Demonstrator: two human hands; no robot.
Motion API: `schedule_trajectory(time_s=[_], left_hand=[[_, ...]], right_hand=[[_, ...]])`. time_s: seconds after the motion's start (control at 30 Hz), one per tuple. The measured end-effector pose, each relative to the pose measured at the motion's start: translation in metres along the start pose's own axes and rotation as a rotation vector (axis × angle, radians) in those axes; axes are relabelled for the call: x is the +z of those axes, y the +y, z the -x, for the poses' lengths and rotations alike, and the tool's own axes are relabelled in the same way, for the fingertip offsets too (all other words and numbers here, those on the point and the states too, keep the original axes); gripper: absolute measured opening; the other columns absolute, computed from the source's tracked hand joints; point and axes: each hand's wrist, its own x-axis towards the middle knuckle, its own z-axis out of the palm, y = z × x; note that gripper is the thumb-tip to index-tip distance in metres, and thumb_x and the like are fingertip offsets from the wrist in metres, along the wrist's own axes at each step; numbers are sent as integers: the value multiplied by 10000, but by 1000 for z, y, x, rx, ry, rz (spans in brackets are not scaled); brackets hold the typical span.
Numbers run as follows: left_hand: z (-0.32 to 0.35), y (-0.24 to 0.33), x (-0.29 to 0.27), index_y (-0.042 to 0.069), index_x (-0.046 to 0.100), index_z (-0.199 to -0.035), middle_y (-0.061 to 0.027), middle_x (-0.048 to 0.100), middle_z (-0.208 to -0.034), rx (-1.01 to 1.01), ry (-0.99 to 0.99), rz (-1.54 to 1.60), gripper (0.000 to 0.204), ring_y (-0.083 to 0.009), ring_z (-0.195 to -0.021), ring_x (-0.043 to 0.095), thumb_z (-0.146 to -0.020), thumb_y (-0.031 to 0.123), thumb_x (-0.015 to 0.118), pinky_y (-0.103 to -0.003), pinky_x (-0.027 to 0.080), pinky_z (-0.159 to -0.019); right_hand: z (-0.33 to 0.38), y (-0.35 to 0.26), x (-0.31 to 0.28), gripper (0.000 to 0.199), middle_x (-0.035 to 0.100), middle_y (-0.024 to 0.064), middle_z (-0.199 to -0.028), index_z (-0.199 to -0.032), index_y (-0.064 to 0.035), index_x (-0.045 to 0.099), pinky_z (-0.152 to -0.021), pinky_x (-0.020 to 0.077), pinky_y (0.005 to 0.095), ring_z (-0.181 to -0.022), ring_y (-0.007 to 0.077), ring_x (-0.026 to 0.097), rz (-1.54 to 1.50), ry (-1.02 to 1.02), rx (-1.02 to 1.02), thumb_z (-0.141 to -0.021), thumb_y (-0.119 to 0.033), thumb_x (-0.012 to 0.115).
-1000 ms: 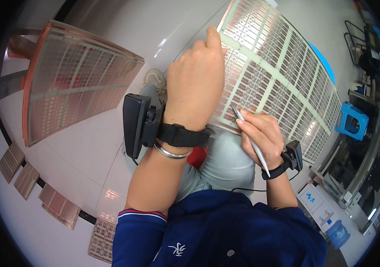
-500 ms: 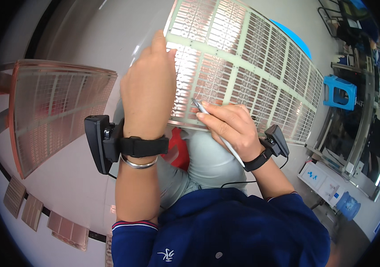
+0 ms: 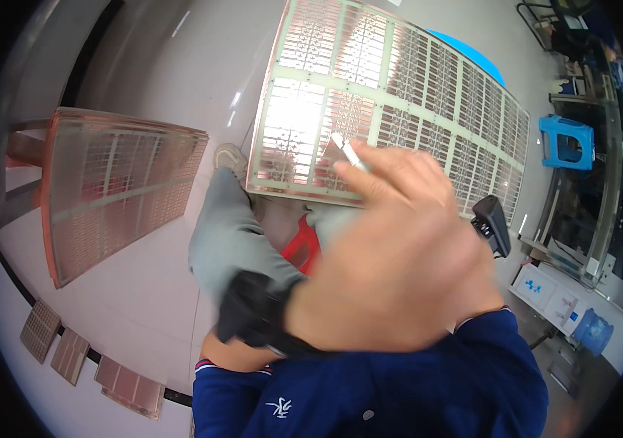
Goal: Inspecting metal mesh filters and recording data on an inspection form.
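Note:
A large flat panel [image 3: 381, 95] with pale green strips and rows of shiny metal patterns lies tilted in front of me, its near edge above my knees. My right hand [image 3: 410, 171] is closed around a slim, pen-shaped craft knife [image 3: 353, 155], whose tip is over the panel's lower left part. Glare washes out the sections left of it. My left hand [image 3: 391, 270] is off the panel, smeared by motion, crossing in front of my chest close to the right wrist. Its fingers are blurred and cannot be made out.
A stack of similar copper-edged panels [image 3: 121, 190] stands at the left. Smaller panels [image 3: 129, 385] lean along the lower left. A blue stool [image 3: 567, 142] is on the right, near a white cabinet [image 3: 541, 292] with a blue water bottle [image 3: 593, 332]. A red object [image 3: 302, 244] shows between my legs.
My left hand has left the panel's left edge and swung down and right across my body. The right hand with the craft knife has shifted slightly up and right.

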Motion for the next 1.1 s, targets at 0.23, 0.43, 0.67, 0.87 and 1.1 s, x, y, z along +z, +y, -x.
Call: schedule_trajectory(time_s=[0.23, 0.43, 0.67, 0.87, 1.1], left_hand=[[12, 51, 71, 80, 487, -709, -21, 416, -669, -48, -118, -149, 108, -149, -639, 439, -658, 132, 566, -249, 338, -532], [7, 61, 71, 89, 465, -682, -20, 400, -660, -158, -89, -265, 103, -140, -636, 432, -656, 123, 559, -243, 346, -531], [20, 61, 61, 86, 475, -684, -24, 407, -674, -79, -212, -223, 108, -145, -656, 455, -659, 132, 570, -240, 381, -535], [30, 46, 56, 68, 496, -716, -38, 422, -702, -150, -154, -125, 197, -159, -684, 480, -671, 195, 639, -250, 417, -561], [28, 24, 19, 64, 539, -787, -38, 478, -712, -186, -227, -2, 166, -188, -674, 518, -725, 167, 653, -304, 434, -569]], right_hand=[[9, 13, -3, 374, 598, 113, -1039, -1043, -48, 614, -747, 454, 349, -883, 246, 583, 225, 55, 50, -670, -79, 591], [5, 5, -12, 370, 605, 107, -1044, -1050, -68, 623, -738, 465, 344, -880, 258, 585, 306, 66, 72, -681, -45, 607], [-1, 11, -11, 292, 618, 115, -1016, -1027, -71, 639, -737, 482, 331, -857, 251, 600, 240, 280, 185, -736, -53, 614], [-7, 5, -2, 211, 636, 146, -976, -1020, -37, 641, -790, 478, 308, -897, 244, 610, -278, 329, 415, -816, -69, 598], [-3, 10, 6, 215, 648, 142, -947, -1009, -15, 646, -767, 474, 288, -873, 215, 620, -647, 259, 444, -829, -125, 604]])
